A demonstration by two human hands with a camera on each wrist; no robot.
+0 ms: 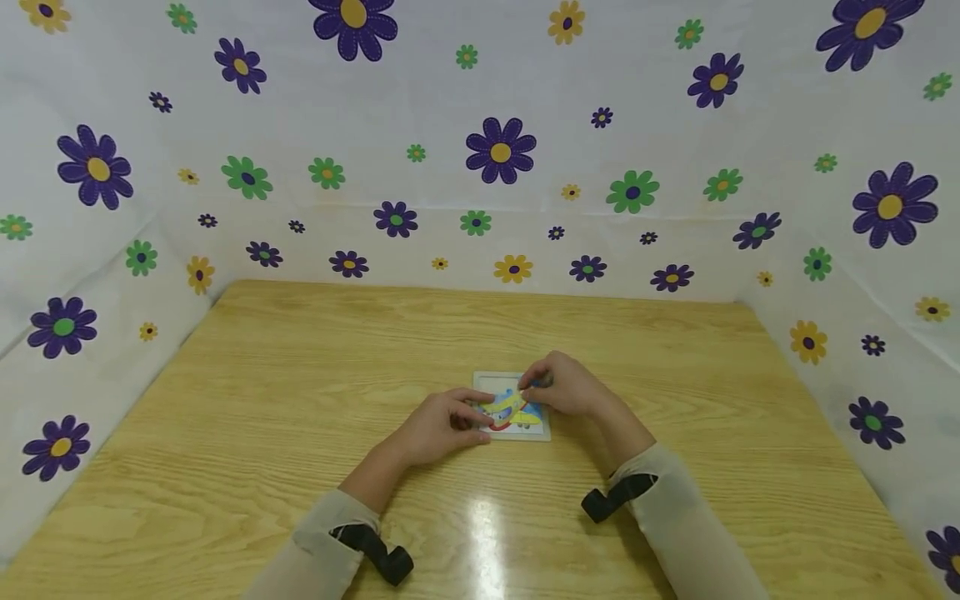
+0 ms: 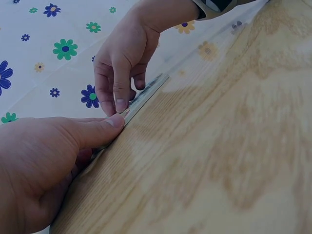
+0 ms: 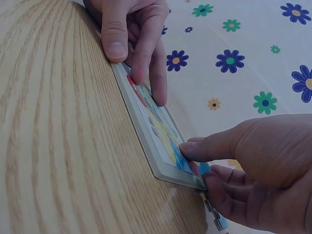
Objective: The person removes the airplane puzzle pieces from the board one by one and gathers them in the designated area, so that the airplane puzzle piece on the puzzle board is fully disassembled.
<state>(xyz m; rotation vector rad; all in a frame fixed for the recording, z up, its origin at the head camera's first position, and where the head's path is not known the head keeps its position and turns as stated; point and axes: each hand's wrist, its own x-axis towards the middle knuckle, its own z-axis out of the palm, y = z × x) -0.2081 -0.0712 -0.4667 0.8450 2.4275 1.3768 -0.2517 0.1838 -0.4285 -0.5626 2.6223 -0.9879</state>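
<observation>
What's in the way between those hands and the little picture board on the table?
Nothing that I can see. The left hand touches the picture board at its left side, and the right hand has its fingertips at the board's right side, with nothing blocking either one.

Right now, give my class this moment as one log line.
left hand: touches pale-framed rectangular board with colourful picture | right hand: touches board's right side | surface: yellowish wood-grain table

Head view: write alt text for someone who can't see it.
A person's left hand and right hand touch a small pale-rimmed picture board, coloured yellow, blue and red, on a wood-grain table. Behind is a white, flower-patterned backdrop.
</observation>
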